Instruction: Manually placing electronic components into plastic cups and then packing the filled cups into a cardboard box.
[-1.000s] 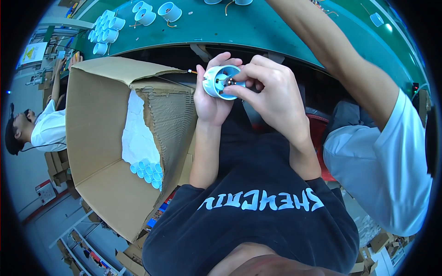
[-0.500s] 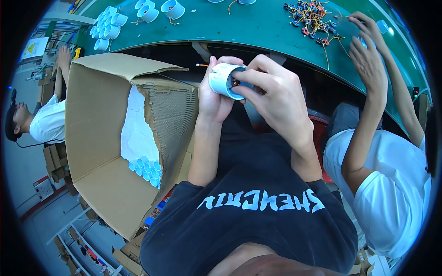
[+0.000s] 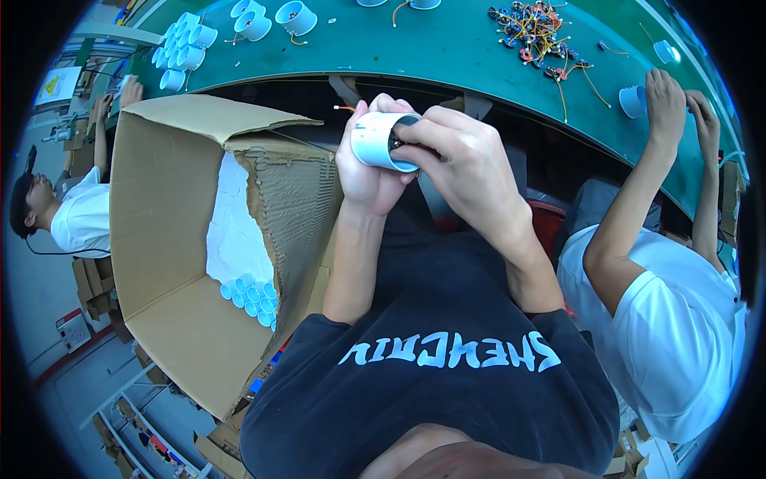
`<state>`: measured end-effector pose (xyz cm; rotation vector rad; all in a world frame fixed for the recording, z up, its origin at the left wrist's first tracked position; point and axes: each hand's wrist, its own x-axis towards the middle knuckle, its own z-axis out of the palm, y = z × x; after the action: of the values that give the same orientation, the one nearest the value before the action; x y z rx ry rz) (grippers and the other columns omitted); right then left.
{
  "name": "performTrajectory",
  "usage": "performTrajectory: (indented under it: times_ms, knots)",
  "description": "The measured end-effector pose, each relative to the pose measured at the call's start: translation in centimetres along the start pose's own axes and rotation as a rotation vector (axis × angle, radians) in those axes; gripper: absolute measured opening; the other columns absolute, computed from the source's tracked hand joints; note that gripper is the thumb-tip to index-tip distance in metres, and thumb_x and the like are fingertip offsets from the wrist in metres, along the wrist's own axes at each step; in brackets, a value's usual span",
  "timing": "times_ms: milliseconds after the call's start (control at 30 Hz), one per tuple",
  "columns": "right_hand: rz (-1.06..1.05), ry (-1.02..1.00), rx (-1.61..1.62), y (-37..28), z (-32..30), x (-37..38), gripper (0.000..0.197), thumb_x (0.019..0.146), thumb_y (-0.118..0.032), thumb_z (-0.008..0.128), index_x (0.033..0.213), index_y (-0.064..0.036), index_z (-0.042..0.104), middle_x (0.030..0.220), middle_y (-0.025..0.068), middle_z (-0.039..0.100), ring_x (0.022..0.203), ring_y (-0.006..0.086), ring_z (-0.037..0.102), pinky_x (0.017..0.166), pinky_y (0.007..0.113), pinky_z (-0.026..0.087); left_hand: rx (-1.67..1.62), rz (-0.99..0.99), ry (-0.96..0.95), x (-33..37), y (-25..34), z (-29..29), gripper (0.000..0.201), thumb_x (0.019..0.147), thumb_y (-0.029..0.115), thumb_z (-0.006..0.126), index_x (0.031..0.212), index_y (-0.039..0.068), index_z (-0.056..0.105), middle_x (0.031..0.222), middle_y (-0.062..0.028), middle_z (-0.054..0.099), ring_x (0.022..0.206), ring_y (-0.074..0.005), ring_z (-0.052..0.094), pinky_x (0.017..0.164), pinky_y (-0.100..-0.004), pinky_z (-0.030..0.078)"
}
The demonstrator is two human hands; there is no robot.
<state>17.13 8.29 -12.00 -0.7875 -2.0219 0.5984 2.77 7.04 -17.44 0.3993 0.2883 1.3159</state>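
Note:
A light-blue plastic cup [image 3: 371,142] lies tilted in my left hand [image 3: 359,180], which is wrapped around its outside, its opening facing right. My right hand [image 3: 471,152] reaches into that opening with thumb and fingers pinched on a small dark, copper-coloured part [image 3: 395,142]. Most of this part is hidden by the cup wall and my fingers. A thin orange wire with a white connector [image 3: 343,108] sticks out past the cup, beside my left fingers. Both hands are held up in front of the green table's near edge.
On the green table [image 3: 431,60] are more cups [image 3: 296,17], stacked cups [image 3: 190,57] at far left, and a pile of wired parts [image 3: 536,32]. An open cardboard box [image 3: 171,231] with cups inside stands at left. At right a co-worker's hands [image 3: 666,104] work near another cup [image 3: 633,101].
My hands and the cup have shifted slightly left, and my right fingers remain inside it. The co-worker's hands have moved right and down, and a cup now shows on the table beside them.

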Motion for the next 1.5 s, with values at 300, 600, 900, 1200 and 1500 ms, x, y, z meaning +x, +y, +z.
performTrajectory:
  times_ms: [300, 600, 900, 1200, 1500]
  knots:
    - [0.002, -0.017, -0.02, 0.6, 0.4, 0.1, 0.012, 0.073, -0.003, 0.072, 0.083, -0.0015, 0.066, 0.074, 0.0105, 0.059, 0.07, 0.0266, 0.061, 0.062, 0.035, 0.05, 0.029, 0.069, -0.014, 0.1, 0.3, -0.8, 0.04, 0.103, 0.035, 0.027, 0.096, 0.005, 0.052, 0.1, -0.0099, 0.054, 0.084, -0.0193, 0.055, 0.06, -0.03, 0.047]
    - [0.049, 0.003, -0.081, -0.5, -0.2, 0.7, 0.019, 0.071, -0.006, 0.076, 0.088, -0.0019, 0.068, 0.078, 0.0102, 0.059, 0.069, 0.0243, 0.06, 0.062, 0.034, 0.049, 0.168, 0.212, 0.072, 0.5, 0.7, 0.4, 0.045, 0.103, 0.034, 0.022, 0.095, 0.002, 0.053, 0.097, -0.0101, 0.058, 0.091, -0.0218, 0.057, 0.084, -0.0336, 0.046]
    - [0.203, 0.13, 0.321, -0.6, 0.6, 0.4, 0.057, 0.071, -0.012, 0.082, 0.122, -0.0035, 0.059, 0.107, 0.0116, 0.065, 0.089, 0.0198, 0.066, 0.076, 0.029, 0.053, 0.444, 0.37, 0.234, 1.1, 1.6, 4.2, 0.048, 0.104, 0.032, 0.025, 0.113, -0.002, 0.057, 0.107, -0.0145, 0.058, 0.096, -0.0199, 0.056, 0.083, -0.0338, 0.045]
    - [0.373, 0.183, 0.354, -1.2, 1.7, -0.8, 0.057, 0.072, -0.008, 0.079, 0.124, 0.0004, 0.056, 0.113, 0.0148, 0.063, 0.097, 0.0247, 0.067, 0.083, 0.032, 0.053, 1.501, 0.499, 0.432, -1.9, 4.6, 3.3, 0.023, 0.094, 0.018, 0.061, 0.091, -0.004, 0.067, 0.089, -0.0091, 0.066, 0.071, -0.0158, 0.058, 0.064, -0.0268, 0.046]
    - [0.15, 0.142, -0.166, 0.4, 3.3, 2.2, 0.059, 0.074, -0.008, 0.079, 0.127, -0.0009, 0.055, 0.115, 0.0179, 0.062, 0.101, 0.0288, 0.065, 0.079, 0.034, 0.055, 1.429, 0.761, 0.402, 0.3, 3.2, 2.6, 0.017, 0.09, 0.009, 0.066, 0.099, -0.005, 0.064, 0.083, -0.0086, 0.068, 0.077, -0.0145, 0.066, 0.069, -0.0269, 0.052]
